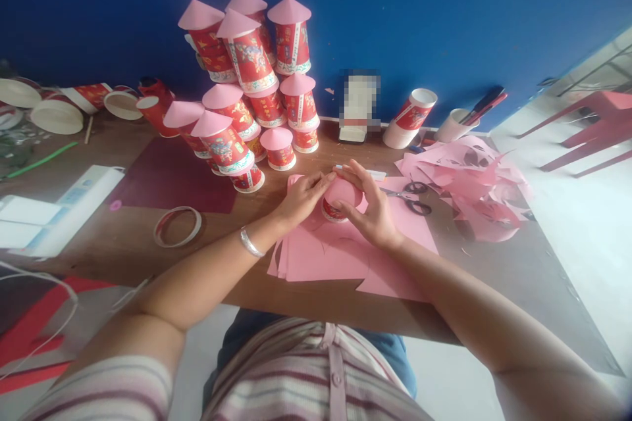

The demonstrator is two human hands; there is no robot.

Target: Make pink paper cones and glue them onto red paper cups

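In front of me a small red patterned cup (334,212) stands on pink paper sheets (323,253), with a round pink paper piece (344,193) over its top. My left hand (307,197) lies along the left and far edge of that piece, its fingers stretched out. From the right, my right hand (370,210) touches the piece, thumb at the near edge and fingers at the far edge, spread apart. Black-handled scissors (412,197) lie on the paper just right of my right hand.
Several red cups with pink cone tops (245,59) are stacked back left. A tape roll (178,227) lies left. Pink scraps (486,184), a pen cup (455,125) and a tilted cup (411,117) are at the right. A blue wall (395,20) rises behind.
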